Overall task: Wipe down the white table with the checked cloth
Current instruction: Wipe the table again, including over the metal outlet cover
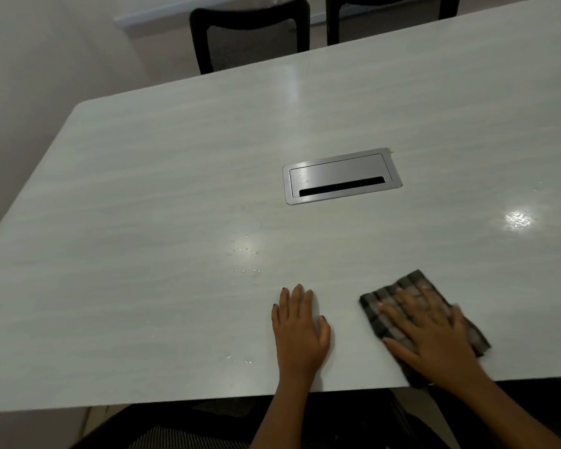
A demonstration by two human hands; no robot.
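The white table (pixel 143 222) fills most of the view. A folded dark checked cloth (pixel 412 285) lies near the table's front edge at the right. My right hand (pixel 431 332) presses flat on the cloth with fingers spread and straight, covering its middle. My left hand (pixel 300 328) rests flat on the bare tabletop just left of the cloth, fingers together and straight, holding nothing. Small water droplets (pixel 245 259) glisten on the surface left of and beyond my left hand.
A silver cable hatch (pixel 340 176) with a dark slot is set into the table's middle. Two black mesh chairs (pixel 250 34) stand behind the far edge. Another chair seat (pixel 182 429) shows below the near edge. A wall lies to the left.
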